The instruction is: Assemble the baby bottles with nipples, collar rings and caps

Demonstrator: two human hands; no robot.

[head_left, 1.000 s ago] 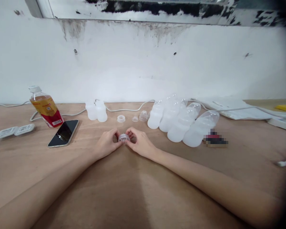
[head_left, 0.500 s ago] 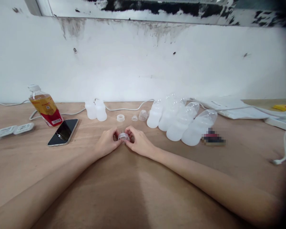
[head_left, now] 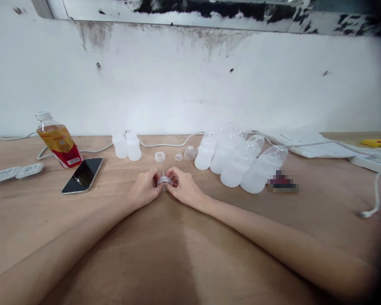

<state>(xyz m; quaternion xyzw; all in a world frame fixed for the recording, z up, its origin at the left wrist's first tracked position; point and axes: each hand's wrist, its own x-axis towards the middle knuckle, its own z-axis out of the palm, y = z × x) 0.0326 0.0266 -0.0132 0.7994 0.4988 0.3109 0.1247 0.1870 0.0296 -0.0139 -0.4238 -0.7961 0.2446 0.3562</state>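
Between my left hand (head_left: 147, 187) and my right hand (head_left: 183, 187) is a baby bottle collar with a clear nipple (head_left: 164, 181), held low over the table. Fingers and thumbs of both hands close on its two sides and hide part of it. Just beyond them lie a loose whitish collar ring (head_left: 159, 156), a small clear nipple (head_left: 178, 156) and a clear dome cap (head_left: 189, 152). Farther left stand two frosted bottle bodies (head_left: 133, 147) without tops. Several frosted baby bottles with clear caps (head_left: 253, 176) stand to the right.
At the left are a drink bottle (head_left: 61, 144), a phone (head_left: 83, 176) and two joined clear plastic packs (head_left: 16, 172). A cable (head_left: 171, 145) runs along the wall. A white bag (head_left: 305, 142), a white power strip (head_left: 370, 164) and a blurred-out item (head_left: 282, 183) are at right.
The view has shifted very slightly. Both hands stay on the collar and nipple in nearly the same spot, with only tiny finger movement.
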